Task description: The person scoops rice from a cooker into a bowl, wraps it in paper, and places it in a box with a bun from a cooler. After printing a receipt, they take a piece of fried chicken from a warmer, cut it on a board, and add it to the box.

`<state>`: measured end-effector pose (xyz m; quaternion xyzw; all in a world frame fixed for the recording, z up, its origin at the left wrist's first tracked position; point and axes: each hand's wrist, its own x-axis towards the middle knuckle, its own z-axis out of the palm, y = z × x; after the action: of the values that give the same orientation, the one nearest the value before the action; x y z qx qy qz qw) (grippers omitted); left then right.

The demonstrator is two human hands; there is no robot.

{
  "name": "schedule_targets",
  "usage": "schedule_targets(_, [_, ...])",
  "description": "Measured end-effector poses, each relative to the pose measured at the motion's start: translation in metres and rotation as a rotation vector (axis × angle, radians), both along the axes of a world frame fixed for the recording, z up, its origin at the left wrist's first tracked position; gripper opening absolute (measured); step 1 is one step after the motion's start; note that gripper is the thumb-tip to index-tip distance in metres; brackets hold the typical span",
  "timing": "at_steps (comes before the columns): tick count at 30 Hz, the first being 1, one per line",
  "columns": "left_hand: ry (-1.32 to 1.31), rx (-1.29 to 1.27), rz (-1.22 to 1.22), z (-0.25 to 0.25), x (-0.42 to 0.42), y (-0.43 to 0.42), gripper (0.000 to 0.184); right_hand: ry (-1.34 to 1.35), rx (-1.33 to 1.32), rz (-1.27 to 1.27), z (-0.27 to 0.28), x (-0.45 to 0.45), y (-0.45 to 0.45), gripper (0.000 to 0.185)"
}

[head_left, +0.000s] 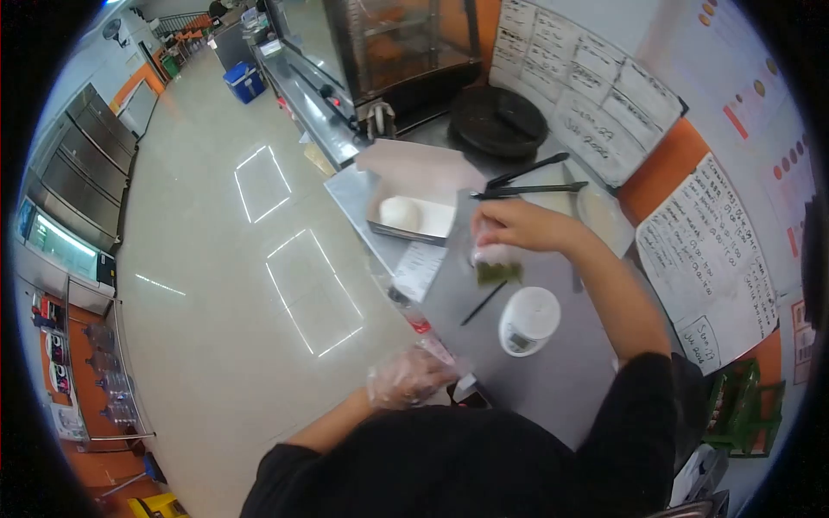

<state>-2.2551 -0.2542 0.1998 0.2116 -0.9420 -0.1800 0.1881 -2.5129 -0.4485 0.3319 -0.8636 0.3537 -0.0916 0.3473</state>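
Observation:
My right hand [516,226], bare, pinches the top of a small clear plastic bag [499,274] with something green at its bottom, held over the grey counter. My left hand [411,378], in a clear plastic glove, is curled low at the counter's edge; what is in its fingers is hidden. Right beside it is a clear bottle with a red label [418,321]. Left of my right hand stands an open paper box [436,217] holding a round white item [400,212]. A white digital scale [528,321] sits below the bag, near a thin black stick [484,303].
Black tongs [531,184] lie beyond my right hand, before a round black pan [498,121]. A printed slip [420,269] rests by the box. A glass display cabinet [406,47] stands at the back. Handwritten boards [712,259] line the right wall; tiled floor [216,285] lies left.

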Motion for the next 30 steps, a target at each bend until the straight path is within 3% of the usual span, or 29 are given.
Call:
schedule_targets(5, [0.073,-0.109,0.616,-0.003,0.200,0.018,0.038,0.068,-0.195,-0.002,-0.071,0.105,-0.103,0.028])
schedule_targets(7, [0.056,-0.120,0.804,-0.002,0.274,0.030,0.037,0.197,-0.558,-0.117,-0.099,0.132,-0.128,0.036])
schedule_targets(10, [0.050,-0.099,0.992,-0.009,0.358,0.049,0.037,0.144,-0.562,-0.105,-0.128,0.174,-0.115,0.041])
schedule_targets(11, [0.054,-0.110,0.991,-0.025,0.379,0.057,0.037,0.080,-0.530,-0.154,-0.134,0.187,-0.107,0.042])
schedule_targets(13, [0.234,-0.026,1.260,-0.068,0.415,0.051,0.039,-0.068,-0.482,-0.253,-0.135,0.211,-0.090,0.042])
schedule_targets(14, [0.259,-0.069,1.261,-0.061,0.423,0.027,0.039,-0.152,-0.456,-0.297,-0.131,0.227,-0.082,0.041])
schedule_targets(16, [0.393,0.198,1.313,-0.033,0.423,-0.019,0.048,-0.196,-0.344,-0.379,-0.116,0.267,-0.079,0.041])
schedule_targets(20, [0.352,0.041,1.097,-0.035,0.481,-0.149,0.056,-0.316,-0.283,-0.295,-0.077,0.372,-0.149,0.037])
schedule_targets(22, [0.121,0.242,1.056,-0.024,0.517,-0.214,0.061,-0.885,0.102,0.029,-0.033,0.435,-0.202,0.035])
schedule_targets(24, [0.097,0.128,0.976,-0.026,0.558,-0.287,0.063,-1.389,0.157,0.578,0.026,0.503,-0.241,0.039])
schedule_targets(25, [-0.035,0.232,1.025,-0.017,0.574,-0.320,0.063,-1.410,0.166,0.693,0.052,0.524,-0.255,0.043])
schedule_targets(26, [-0.167,0.333,1.069,-0.010,0.592,-0.349,0.062,-1.484,0.203,0.926,0.086,0.554,-0.277,0.030])
schedule_targets(30, [0.028,0.257,1.015,0.000,0.667,-0.443,0.062,-1.410,0.326,1.228,0.145,0.635,-0.360,0.016])
